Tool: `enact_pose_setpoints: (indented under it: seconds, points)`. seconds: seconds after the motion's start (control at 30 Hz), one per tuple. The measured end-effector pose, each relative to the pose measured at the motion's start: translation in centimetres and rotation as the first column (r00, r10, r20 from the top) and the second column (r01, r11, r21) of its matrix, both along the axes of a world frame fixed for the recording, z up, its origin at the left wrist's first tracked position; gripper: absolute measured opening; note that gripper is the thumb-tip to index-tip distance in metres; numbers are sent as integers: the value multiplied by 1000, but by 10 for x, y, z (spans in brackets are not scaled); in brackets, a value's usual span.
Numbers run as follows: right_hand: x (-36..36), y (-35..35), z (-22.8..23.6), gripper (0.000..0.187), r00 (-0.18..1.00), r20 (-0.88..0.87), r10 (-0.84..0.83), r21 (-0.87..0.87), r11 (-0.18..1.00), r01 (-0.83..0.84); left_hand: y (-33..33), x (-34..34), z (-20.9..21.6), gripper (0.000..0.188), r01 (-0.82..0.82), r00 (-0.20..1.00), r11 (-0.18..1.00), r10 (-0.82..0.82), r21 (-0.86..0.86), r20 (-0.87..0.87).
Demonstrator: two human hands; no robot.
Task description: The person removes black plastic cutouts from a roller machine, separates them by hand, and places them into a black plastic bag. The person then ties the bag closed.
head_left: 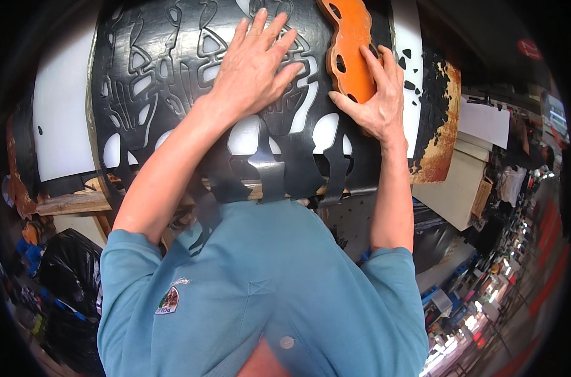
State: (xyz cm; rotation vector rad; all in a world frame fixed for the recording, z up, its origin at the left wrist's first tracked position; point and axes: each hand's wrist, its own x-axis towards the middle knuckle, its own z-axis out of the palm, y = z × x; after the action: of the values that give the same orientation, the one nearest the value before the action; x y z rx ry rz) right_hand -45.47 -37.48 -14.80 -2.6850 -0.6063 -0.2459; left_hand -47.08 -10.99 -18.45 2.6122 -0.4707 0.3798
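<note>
My left hand [254,69] rests with its fingers spread on a shiny black sheet [125,75], which looks like leather or a similar material. Many shaped holes are cut through the sheet, and white shows through them. To the right, my right hand [376,100] grips the near end of an orange cutting die [351,47], thumb at its left edge and fingers over its right side. The die is a thick, wavy-edged plate with several dark holes, lying on the right part of the black sheet. Its far end runs out of view.
Cut strips of the sheet hang over the near edge, close to my body. White boards [62,113] show at both sides, with small black scraps on the right one. A worn brown board [449,125] lies farther right. A black plastic bag [71,270] stands at lower left.
</note>
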Motion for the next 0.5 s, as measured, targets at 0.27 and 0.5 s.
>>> enact_pose_setpoints:
  seconds: [0.27, 0.5]
  points:
    - [5, 0, 1, 90, 1000, 21, 13, 31, 999, -14, -6, 2, -9, 64, -45, 998, 995, 41, 85, 57]
    - [1, -2, 6, 91, 998, -69, -8, 61, 998, 12, -8, 3, -3, 65, -68, 997, 989, 73, 127, -36]
